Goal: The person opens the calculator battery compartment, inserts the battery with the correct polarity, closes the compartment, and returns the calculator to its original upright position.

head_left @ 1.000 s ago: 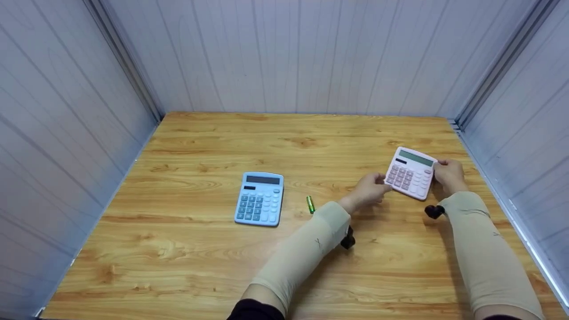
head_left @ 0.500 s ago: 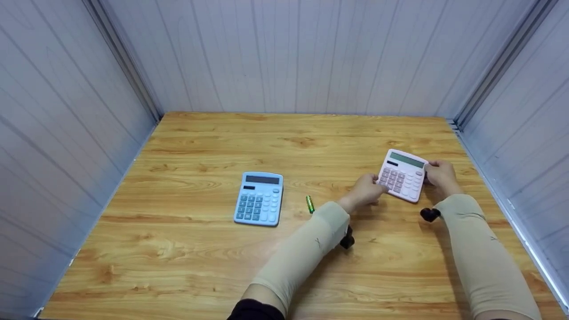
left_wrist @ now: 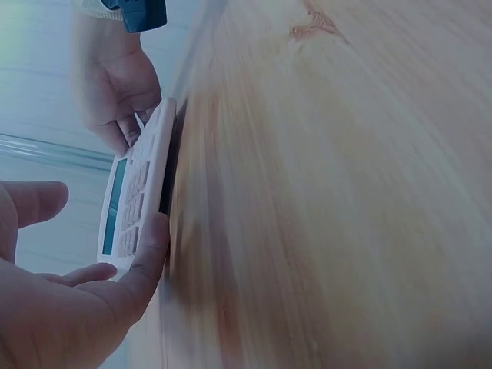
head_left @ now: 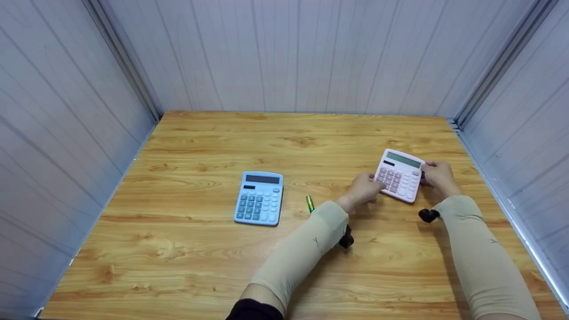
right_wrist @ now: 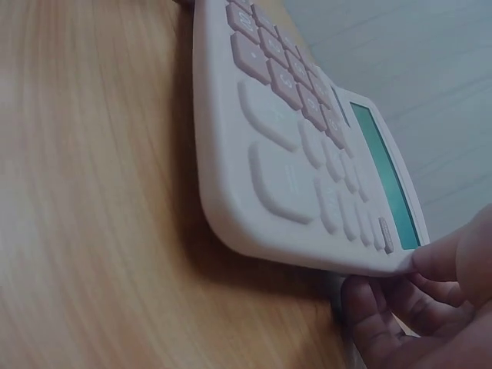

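A pale pink calculator (head_left: 406,181) with a green-grey display stands at the right of the table, turned slightly clockwise. My right hand (head_left: 439,177) pinches its right edge near the display, with the thumb on top and curled fingers beneath, as the right wrist view shows. At the lower left corner my left hand (head_left: 362,190) holds the calculator, its thumb overlapping the keys' edge. In the left wrist view one finger (left_wrist: 42,201) of that hand stands off from the casing. A dark gap shows under the calculator's near edge (right_wrist: 261,257), over the wooden table.
A light blue calculator (head_left: 259,198) lies left of centre on the wooden table (head_left: 178,266). Between it and my left sleeve (head_left: 306,249) lies a small green battery (head_left: 310,203). Pale panel walls (head_left: 275,53) enclose the back and both sides.
The pink calculator has shifted left and slightly nearer, with my right hand travelling along. My left hand has moved only a little leftward. The blue calculator and battery stay put.
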`<control>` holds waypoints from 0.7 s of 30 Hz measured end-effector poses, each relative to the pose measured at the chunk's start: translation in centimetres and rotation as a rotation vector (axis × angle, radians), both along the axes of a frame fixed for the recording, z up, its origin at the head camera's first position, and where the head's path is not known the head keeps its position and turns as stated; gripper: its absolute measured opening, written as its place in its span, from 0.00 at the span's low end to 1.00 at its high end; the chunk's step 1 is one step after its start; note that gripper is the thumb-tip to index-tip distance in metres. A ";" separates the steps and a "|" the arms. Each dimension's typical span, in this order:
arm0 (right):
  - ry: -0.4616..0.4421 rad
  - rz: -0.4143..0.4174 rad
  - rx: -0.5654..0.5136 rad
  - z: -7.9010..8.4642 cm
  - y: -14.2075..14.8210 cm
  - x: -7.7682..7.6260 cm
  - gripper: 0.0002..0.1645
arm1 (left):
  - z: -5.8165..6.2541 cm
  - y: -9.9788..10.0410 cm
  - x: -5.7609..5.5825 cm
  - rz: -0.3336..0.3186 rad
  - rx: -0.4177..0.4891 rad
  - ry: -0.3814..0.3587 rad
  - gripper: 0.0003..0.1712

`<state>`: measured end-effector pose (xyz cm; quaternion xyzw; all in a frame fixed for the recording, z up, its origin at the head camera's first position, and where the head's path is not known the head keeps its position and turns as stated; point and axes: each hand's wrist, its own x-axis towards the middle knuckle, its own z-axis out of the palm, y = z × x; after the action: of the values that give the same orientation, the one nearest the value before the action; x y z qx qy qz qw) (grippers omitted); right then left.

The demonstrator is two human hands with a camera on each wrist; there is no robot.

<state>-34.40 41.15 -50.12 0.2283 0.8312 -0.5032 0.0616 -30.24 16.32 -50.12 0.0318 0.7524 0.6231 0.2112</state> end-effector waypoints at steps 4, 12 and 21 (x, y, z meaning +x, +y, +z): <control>-0.014 -0.023 -0.013 0.5 -0.4 -0.1 0.34 | 0.2 -0.3 -0.3 0.039 -0.002 -0.001 0.32; 0.043 -0.017 -0.058 1.8 -1.5 0.1 0.33 | 1.0 -1.4 -0.9 0.109 0.006 0.008 0.24; 0.087 0.022 -0.124 3.3 -2.7 0.4 0.32 | 0.9 -2.3 -1.5 0.102 0.226 -0.067 0.17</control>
<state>-34.02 38.46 -46.86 0.1927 0.8028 -0.5625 0.0448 -31.71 14.06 -49.19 -0.0034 0.6705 0.7146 0.1993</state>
